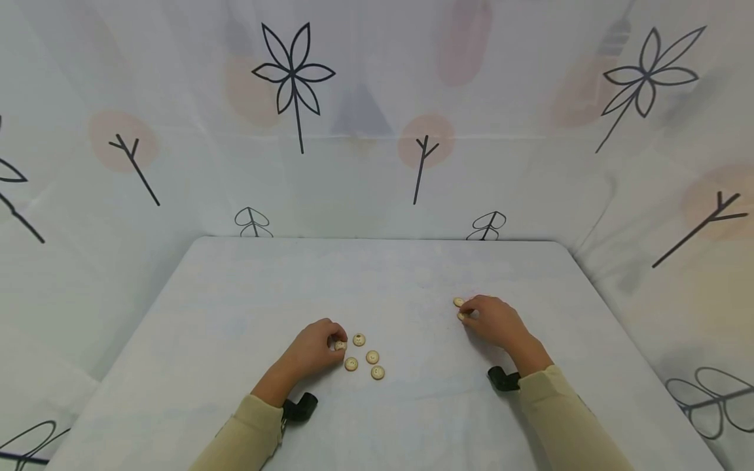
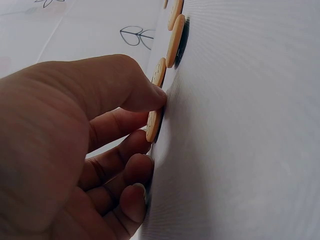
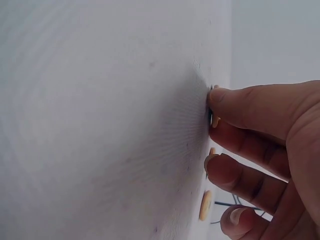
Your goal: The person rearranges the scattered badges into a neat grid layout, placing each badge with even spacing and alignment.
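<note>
On the white table, my left hand (image 1: 315,348) pinches a round, pale wooden button (image 1: 340,345) between thumb and fingers. That same button (image 2: 153,125) shows edge-on in the left wrist view, at the table surface. Just right of this hand lie several similar buttons (image 1: 372,357), loosely grouped. Farther right, my right hand (image 1: 495,320) pinches another button (image 1: 461,316) down at the cloth, partly covered by the fingertips. A further button (image 1: 458,301) lies just beyond it. The right wrist view shows the pinched button (image 3: 216,120) under the thumb, with another button (image 3: 205,205) past the fingers.
A white cloth covers the table (image 1: 412,418). Its far edge meets a pale curtain (image 1: 359,183) printed with line-drawn flowers and twigs. Black wrist devices (image 1: 302,407) sit at both sleeve cuffs.
</note>
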